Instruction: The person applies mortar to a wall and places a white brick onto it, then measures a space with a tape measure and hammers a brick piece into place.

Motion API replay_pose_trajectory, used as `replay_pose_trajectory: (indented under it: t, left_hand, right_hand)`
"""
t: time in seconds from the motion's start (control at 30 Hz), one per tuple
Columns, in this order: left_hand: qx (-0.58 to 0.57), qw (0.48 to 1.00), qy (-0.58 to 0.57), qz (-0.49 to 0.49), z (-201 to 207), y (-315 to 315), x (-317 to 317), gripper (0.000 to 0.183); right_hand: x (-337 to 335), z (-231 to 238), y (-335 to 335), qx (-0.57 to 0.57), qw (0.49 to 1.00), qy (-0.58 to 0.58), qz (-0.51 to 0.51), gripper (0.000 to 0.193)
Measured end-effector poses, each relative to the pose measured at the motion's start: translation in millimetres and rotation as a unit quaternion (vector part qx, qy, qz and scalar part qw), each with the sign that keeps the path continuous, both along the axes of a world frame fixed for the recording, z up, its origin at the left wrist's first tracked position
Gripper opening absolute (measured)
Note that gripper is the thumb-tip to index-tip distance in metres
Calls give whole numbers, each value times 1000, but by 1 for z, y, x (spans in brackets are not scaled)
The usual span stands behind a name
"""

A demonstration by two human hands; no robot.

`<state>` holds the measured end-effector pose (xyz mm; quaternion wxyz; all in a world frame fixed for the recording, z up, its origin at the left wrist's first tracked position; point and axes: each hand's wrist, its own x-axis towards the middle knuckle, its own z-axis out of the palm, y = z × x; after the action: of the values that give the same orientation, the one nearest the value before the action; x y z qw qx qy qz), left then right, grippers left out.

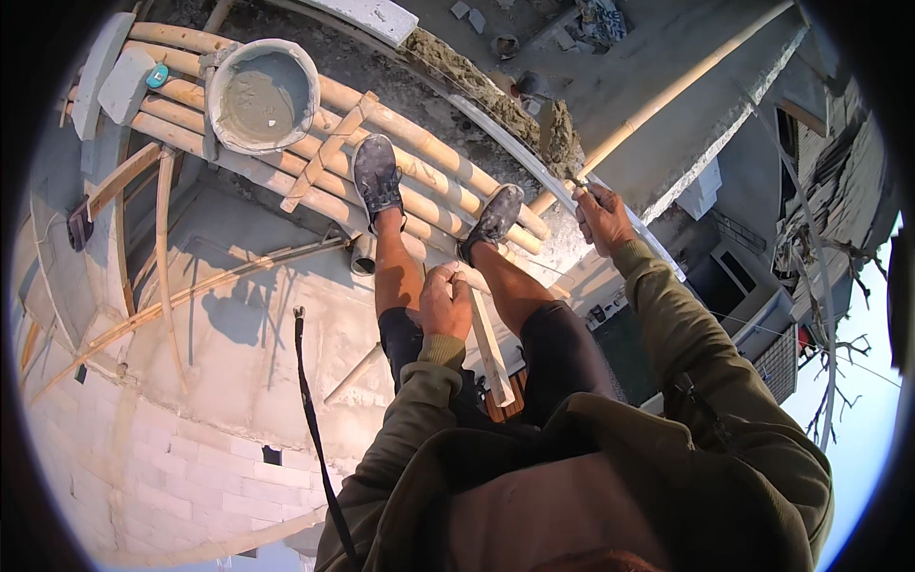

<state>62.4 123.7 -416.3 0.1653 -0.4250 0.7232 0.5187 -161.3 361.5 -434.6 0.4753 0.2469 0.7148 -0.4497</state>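
Where you stand on bamboo poles [429, 153], a pale bucket [221, 107] of wet grey mortar [255, 103] rests at left; it is probably heavy, best taken by opposite sides of its rim. Near the middle, your left hand [446, 301] is curled beside a wooden batten [491, 353], likely stiff and light; whether it pinches that, you cannot tell. At right, your right hand [604, 219] wraps its grip around what seems a trowel [578, 183], stiff, likely nose-heavy if the brown mortar lump [562, 143] beyond loads it: hold close to the blade.
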Motion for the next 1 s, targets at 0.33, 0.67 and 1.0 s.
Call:
replay_pose_trajectory:
  t: [0.33, 0.67, 1.0]
  left_hand:
    - [137, 990, -24, -18, -108, 77, -20, 29]
    - [225, 968, -98, 59, -99, 53, -35, 24]
    - [217, 966, -119, 72, -106, 44, -31, 26]
  right_hand:
    - [-50, -160, -9, 13, 995, 70, 75, 37]
    - [-96, -305, -85, 88, 891, 333, 294, 48]
    - [-101, -340, -144, 157, 804, 399, 412, 40]
